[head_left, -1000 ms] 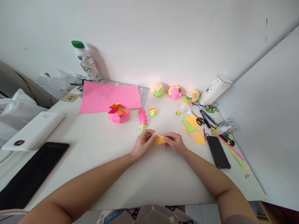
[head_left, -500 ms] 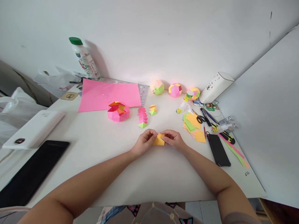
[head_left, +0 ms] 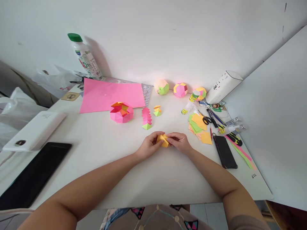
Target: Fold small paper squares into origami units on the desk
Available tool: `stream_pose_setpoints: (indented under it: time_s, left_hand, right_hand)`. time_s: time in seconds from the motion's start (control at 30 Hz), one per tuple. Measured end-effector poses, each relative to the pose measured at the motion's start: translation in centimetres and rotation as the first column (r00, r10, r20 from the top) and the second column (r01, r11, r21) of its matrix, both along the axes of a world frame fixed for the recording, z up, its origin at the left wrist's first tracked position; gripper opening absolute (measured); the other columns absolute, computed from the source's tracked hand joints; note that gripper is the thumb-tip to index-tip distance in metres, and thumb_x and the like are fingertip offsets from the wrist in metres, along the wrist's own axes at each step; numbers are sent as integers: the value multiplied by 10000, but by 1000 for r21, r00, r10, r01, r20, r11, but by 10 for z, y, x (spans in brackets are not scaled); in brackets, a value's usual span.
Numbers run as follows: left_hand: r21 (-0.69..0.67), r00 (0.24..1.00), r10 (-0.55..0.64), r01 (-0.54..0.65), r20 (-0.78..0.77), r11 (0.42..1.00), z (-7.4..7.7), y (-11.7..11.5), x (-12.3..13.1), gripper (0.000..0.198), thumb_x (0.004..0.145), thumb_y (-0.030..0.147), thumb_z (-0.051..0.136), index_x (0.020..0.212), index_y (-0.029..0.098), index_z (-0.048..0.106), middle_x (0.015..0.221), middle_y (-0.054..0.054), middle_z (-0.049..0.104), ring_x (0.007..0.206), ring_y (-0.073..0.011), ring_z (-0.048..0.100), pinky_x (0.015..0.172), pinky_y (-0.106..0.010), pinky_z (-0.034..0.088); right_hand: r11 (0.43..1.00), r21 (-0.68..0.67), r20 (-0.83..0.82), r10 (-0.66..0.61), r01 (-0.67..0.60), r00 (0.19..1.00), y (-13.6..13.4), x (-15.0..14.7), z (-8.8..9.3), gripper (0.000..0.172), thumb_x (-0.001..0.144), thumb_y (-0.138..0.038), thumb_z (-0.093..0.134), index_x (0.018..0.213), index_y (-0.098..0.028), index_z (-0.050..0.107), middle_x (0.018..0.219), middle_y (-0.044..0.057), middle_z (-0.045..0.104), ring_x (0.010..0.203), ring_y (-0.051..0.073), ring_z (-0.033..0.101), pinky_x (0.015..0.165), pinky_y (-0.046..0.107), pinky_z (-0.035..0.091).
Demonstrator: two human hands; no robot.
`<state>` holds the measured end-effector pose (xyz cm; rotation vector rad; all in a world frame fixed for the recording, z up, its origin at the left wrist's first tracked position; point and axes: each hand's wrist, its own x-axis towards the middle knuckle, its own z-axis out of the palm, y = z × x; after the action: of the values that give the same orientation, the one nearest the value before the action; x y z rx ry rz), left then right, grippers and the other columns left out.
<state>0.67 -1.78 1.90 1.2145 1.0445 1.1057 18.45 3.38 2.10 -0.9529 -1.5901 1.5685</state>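
A small orange paper piece (head_left: 163, 140), creased and partly folded, is held between both hands above the desk. My left hand (head_left: 149, 145) grips its left side, thumb in front. My right hand (head_left: 181, 142) pinches the right side, with fingertips partly hidden behind the paper. Just beyond the hands lies a row of folded pink units (head_left: 146, 116) ending in a green one. Beside it sits a short stack of orange and green folded units (head_left: 157, 110). An open pink paper bowl shape (head_left: 121, 115) with an orange and red inside stands to the left.
Three paper balls, one a green and peach ball (head_left: 161, 87), line the wall. At right are loose paper squares (head_left: 198, 126), scissors (head_left: 206, 119), glue bottles and a black phone (head_left: 224, 151). At left are a pink sheet (head_left: 110, 94), a tall bottle (head_left: 87, 60) and a white power bank (head_left: 35, 130).
The orange paper has gone from a flatter sheet to a more folded, raised shape between my fingers. Both hands keep their hold; the view has shifted slightly.
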Motion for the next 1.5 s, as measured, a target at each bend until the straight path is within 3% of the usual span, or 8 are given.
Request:
stream_pose_setpoints:
  time_s: [0.53, 0.97, 1.2, 1.4, 1.5]
  left_hand:
    - [-25, 999, 1, 0, 36, 1000, 1, 0, -1, 371, 780, 389, 587, 1088, 192, 524, 944, -59, 650, 872, -191, 626, 788, -348, 500]
    - [-21, 998, -21, 22, 56, 1000, 1, 1, -2, 363, 792, 385, 580, 1092, 190, 518, 972, -69, 657, 894, -194, 628, 821, -376, 498]
    - [-47, 996, 34, -30, 84, 998, -4, 2, 1, 393, 738, 386, 645, 1047, 162, 548, 922, -67, 672, 873, -201, 635, 824, -395, 498]
    - [-88, 995, 87, -82, 53, 993, -1, 2, 1, 381, 734, 401, 641, 1021, 164, 560, 868, -52, 657, 808, -176, 627, 761, -357, 503]
    - [13, 992, 126, -125, -14, 992, -2, 2, 1, 299, 744, 375, 635, 970, 182, 595, 891, -56, 612, 795, -158, 595, 717, -325, 503]
  right_hand:
    - [987, 162, 80, -11, -2, 997, -2, -2, 3, 174, 724, -309, 674, 857, -204, 712, 756, 28, 670, 547, 104, 554, 521, 248, 486]
    - [995, 98, 82, 21, -29, 996, -3, -1, 2, 248, 738, -338, 660, 938, -196, 699, 772, 38, 676, 579, 116, 573, 537, 253, 498]
    - [990, 132, 94, 30, -42, 995, -4, -2, 2, 223, 760, -339, 636, 922, -202, 707, 792, 43, 683, 579, 123, 586, 551, 268, 506]
    - [963, 257, 95, 51, -74, 994, -4, -2, 4, 245, 733, -310, 664, 953, -208, 702, 838, 57, 683, 596, 127, 583, 535, 266, 486]
    - [946, 316, 124, 30, -68, 992, -4, -3, 4, 234, 732, -307, 664, 943, -213, 703, 816, 56, 683, 562, 117, 560, 513, 261, 466]
